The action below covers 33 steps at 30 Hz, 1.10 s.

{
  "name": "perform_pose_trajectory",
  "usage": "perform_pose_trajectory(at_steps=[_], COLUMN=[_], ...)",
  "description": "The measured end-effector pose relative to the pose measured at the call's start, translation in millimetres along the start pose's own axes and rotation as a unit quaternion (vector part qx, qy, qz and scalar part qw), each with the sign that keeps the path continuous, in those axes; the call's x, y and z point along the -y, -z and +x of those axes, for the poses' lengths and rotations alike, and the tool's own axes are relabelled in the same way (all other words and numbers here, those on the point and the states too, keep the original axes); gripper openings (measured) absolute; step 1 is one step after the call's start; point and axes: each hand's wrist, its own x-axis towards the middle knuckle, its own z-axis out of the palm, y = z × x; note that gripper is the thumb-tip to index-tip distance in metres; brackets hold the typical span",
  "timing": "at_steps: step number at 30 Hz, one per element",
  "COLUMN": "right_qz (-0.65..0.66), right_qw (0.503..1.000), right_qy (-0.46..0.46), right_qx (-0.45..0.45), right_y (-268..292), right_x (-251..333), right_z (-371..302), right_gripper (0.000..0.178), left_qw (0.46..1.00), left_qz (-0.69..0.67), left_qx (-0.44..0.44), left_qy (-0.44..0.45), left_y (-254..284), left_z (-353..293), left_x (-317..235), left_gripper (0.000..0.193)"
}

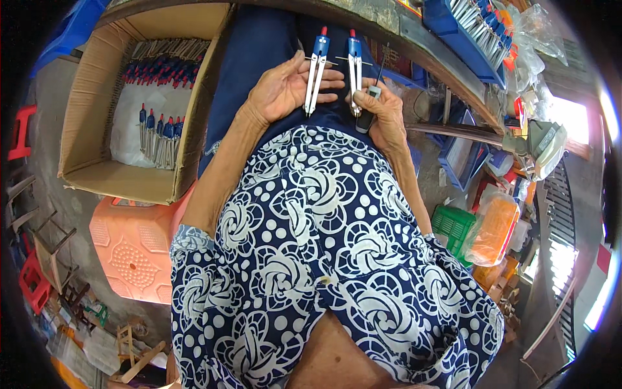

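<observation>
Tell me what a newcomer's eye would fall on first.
Likely the left compass, against the open left hand, and the right compass, pinched in the right hand, at top centre. Then the box at upper left, with more compasses inside, and the pink stool below.

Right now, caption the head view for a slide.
Left hand with a compass, right hand with another compass, beside a cardboard box of compasses.

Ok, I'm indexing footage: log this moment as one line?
left hand: open, compass across it; right hand: holding second compass, dark-handled tool; cardboard box: more compasses
</observation>
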Motion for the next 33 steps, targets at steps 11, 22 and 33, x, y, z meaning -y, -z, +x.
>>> perform_pose_trajectory(at_steps=[11,22,33], right_qz=[-0.006,-0.005,-0.008], right_qw=[1.000,1.000,1.000], right_qy=[-0.003,-0.001,-0.002], right_qx=[0.003,0.005,0.005], right_y=[1.0,1.4,1.6], right_x=[-0.3,0.7,-0.2], right_z=[0.6,0.5,1.3], right_gripper=[0.026,0.025,0.025], left_qw=[1.000,0.999,0.999], left_qz=[0.012,0.024,-0.018], left_qx=[-0.002,-0.033,0.021], left_qy=[-0.003,-0.017,0.028], left_y=[2.4,-0.5,-4.9], left_z=[-0.1,-3.2,-8.1], left_x=[0.9,2.6,-6.1], left_gripper=[0.050,0.044,0.076])
